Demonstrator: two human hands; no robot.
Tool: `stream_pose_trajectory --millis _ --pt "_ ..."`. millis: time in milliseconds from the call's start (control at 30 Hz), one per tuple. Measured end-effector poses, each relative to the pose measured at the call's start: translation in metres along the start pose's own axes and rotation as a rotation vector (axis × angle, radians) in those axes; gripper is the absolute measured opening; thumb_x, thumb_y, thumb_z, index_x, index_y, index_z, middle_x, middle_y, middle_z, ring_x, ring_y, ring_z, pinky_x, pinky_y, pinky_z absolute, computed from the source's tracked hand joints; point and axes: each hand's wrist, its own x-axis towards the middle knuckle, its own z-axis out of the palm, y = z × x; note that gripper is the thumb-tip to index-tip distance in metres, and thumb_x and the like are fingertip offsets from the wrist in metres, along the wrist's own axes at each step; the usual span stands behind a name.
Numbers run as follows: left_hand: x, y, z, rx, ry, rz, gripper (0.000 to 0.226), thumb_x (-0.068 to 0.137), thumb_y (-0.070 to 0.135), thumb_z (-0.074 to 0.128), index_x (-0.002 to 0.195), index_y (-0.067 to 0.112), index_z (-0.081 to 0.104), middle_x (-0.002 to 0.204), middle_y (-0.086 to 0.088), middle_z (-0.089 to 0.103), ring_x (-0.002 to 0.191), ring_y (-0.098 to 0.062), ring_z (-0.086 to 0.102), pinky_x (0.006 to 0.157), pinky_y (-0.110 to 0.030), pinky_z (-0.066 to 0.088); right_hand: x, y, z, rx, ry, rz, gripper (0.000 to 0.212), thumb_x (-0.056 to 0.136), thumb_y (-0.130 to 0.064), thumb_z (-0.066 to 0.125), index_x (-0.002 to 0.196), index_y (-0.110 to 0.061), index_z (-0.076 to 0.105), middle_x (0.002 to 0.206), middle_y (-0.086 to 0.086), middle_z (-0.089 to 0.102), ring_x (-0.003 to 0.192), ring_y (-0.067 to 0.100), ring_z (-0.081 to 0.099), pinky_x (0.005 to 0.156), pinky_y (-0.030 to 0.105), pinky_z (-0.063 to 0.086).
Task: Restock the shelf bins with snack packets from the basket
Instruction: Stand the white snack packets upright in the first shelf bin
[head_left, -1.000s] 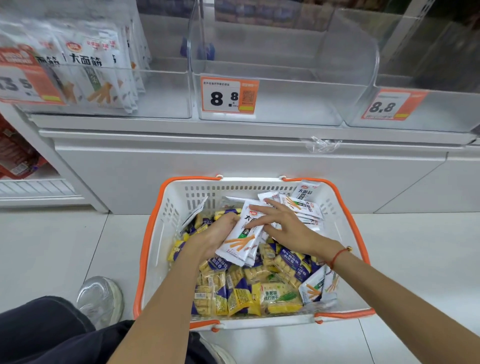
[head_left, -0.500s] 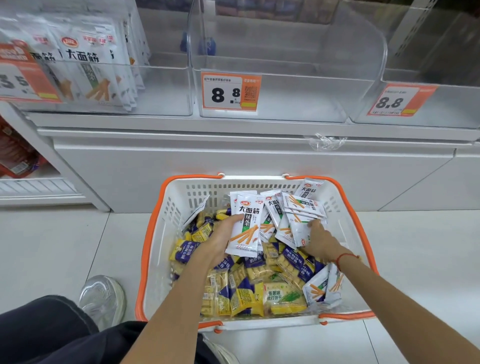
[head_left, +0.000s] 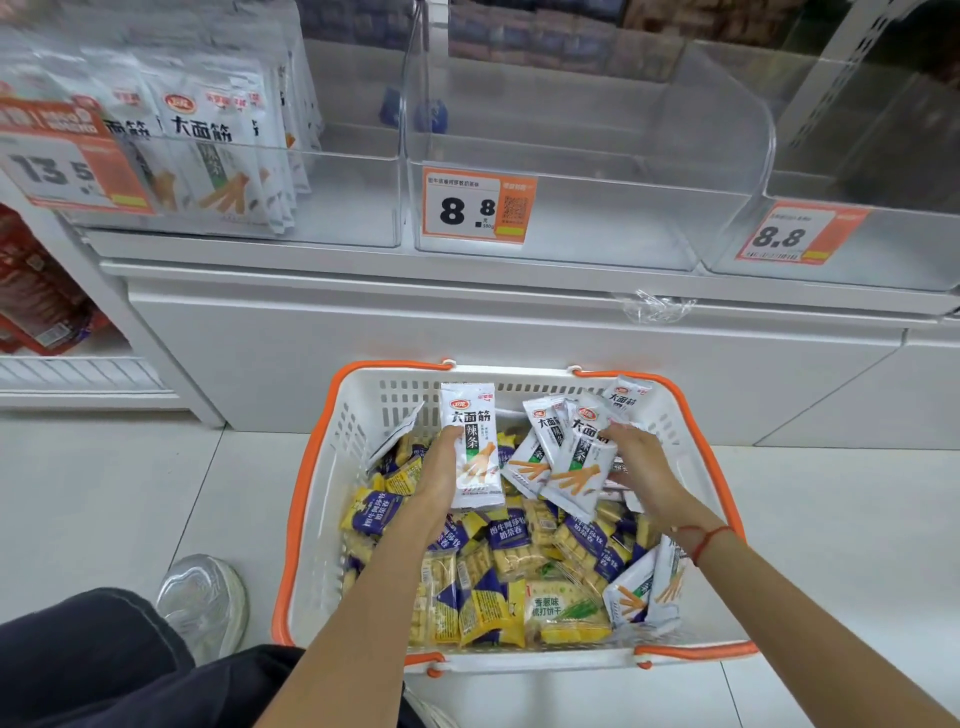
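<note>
A white basket (head_left: 332, 467) with an orange rim stands on the floor in front of the shelf. It is the landmark here. Inside it lie many yellow and purple snack packets (head_left: 506, 535), and above them, toward the far side of the basket, there are white packets with orange sticks printed on them.

The left hand (head_left: 441, 473) is over the middle of the basket. Its fingers are curled around one white packet (head_left: 472, 447), which stands upright, with its top edge near the far wall of the basket. The right hand (head_left: 641, 462) is over the right part of the basket. It grips a bunch of white packets (head_left: 569, 457) that spread like a fan, tilted to the left; how many packets it holds cannot be told. A red string (head_left: 704, 538) is around the right wrist. Two more white packets (head_left: 647, 592) lean against the near right corner of the basket.

Above and behind the basket, on the shelf, there are clear plastic bins. The left bin (head_left: 358, 202), above and to the left of the basket, holds larger white packets (head_left: 208, 150) standing in a row, with a price tag showing 13.5 on its front. The middle bin (head_left: 597, 218), directly above the basket, carries a price tag (head_left: 478, 208) showing 8.8. The right bin (head_left: 883, 244) also has an 8.8 tag.

To the left of the basket, on the floor, a grey shoe (head_left: 208, 597) and a dark trouser leg are visible.
</note>
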Motion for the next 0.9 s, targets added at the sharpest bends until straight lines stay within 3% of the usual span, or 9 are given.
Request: stream_pose_trajectory --millis 67,133,200,333,433,533,667,767,900 --pt "-0.004 0.004 -0.004 -0.006 0.02 0.013 0.033 0.099 0.039 0.035 0.121 0.022 0.051 0.131 -0.012 0.055 0.118 -0.031 0.052 0.1 -0.042 0.041 -0.008 -0.013 0.009 0.357 -0.105 0.143 0.012 0.095 -0.014 0.047 0.086 -0.014 0.054 0.084 0.004 0.057 0.074 0.017 0.054 0.066 0.029 0.047" --pt "-0.005 0.005 -0.008 0.005 0.031 0.027 0.037 0.099 0.039 0.033 0.125 0.019 0.051 0.129 -0.012 0.055 0.118 -0.032 0.052 0.101 -0.04 0.039 -0.012 -0.019 0.017 0.435 -0.19 0.174 0.006 0.093 -0.012 0.047 0.092 -0.012 0.054 0.079 0.005 0.056 0.069 0.016 0.054 0.057 0.025 0.049" --pt "-0.01 0.008 -0.011 0.029 0.031 0.025 0.043 0.096 0.044 0.034 0.125 0.018 0.052 0.129 -0.013 0.056 0.116 -0.031 0.053 0.096 -0.039 0.039 -0.015 -0.026 0.027 0.401 -0.23 0.149 0.008 0.093 -0.012 0.048 0.096 -0.01 0.055 0.078 0.005 0.056 0.067 0.016 0.053 0.057 0.025 0.047" --pt "0.012 -0.005 -0.013 0.091 -0.055 -0.002 0.093 0.053 0.069 0.043 0.137 0.03 0.044 0.146 -0.012 0.043 0.131 -0.034 0.042 0.106 -0.058 0.033 -0.016 -0.047 0.048 0.217 -0.194 0.083 0.018 0.09 -0.017 0.06 0.103 -0.005 0.064 0.086 0.011 0.069 0.073 0.025 0.064 0.07 0.036 0.053" --pt "0.013 -0.002 -0.008 0.055 -0.097 0.018 0.094 0.048 0.068 0.044 0.134 0.028 0.045 0.146 -0.013 0.042 0.131 -0.035 0.042 0.106 -0.059 0.033 -0.017 -0.054 0.064 0.1 -0.104 -0.015 0.015 0.085 -0.025 0.07 0.09 -0.011 0.068 0.09 0.013 0.072 0.087 0.033 0.067 0.086 0.045 0.054" --pt "0.012 0.008 -0.004 -0.021 -0.08 0.021 0.093 0.051 0.069 0.043 0.135 0.027 0.047 0.146 -0.011 0.042 0.13 -0.033 0.044 0.107 -0.056 0.033 -0.027 -0.063 0.083 0.015 0.055 -0.141 0.025 0.082 -0.032 0.072 0.083 -0.008 0.068 0.07 0.004 0.066 0.067 0.017 0.061 0.067 0.025 0.049" --pt "-0.019 0.04 -0.002 -0.141 -0.083 0.142 0.09 0.062 0.083 0.048 0.136 0.032 0.05 0.147 -0.006 0.043 0.132 -0.027 0.044 0.111 -0.05 0.031 -0.038 -0.082 0.107 0.019 0.158 -0.263 0.031 0.081 -0.043 0.07 0.082 -0.012 0.068 0.068 0.007 0.067 0.053 0.016 0.054 0.056 0.026 0.043" --pt "-0.066 0.077 -0.004 -0.134 -0.064 0.274 0.056 0.097 0.052 0.037 0.145 0.023 0.037 0.15 -0.002 0.034 0.138 -0.018 0.033 0.105 -0.026 0.028 -0.042 -0.103 0.125 0.049 0.186 -0.351 0.028 0.085 -0.041 0.067 0.082 -0.014 0.063 0.072 0.006 0.06 0.062 0.018 0.053 0.06 0.029 0.043" --pt "-0.074 0.107 -0.017 -0.089 0.005 0.404 0.045 0.1 0.038 0.039 0.14 0.016 0.043 0.14 -0.004 0.046 0.125 -0.016 0.045 0.09 -0.021 0.036 -0.052 -0.136 0.139 0.023 0.103 -0.431 0.031 0.094 -0.041 0.052 0.105 -0.012 0.048 0.082 0.004 0.058 0.075 0.021 0.058 0.074 0.037 0.049"
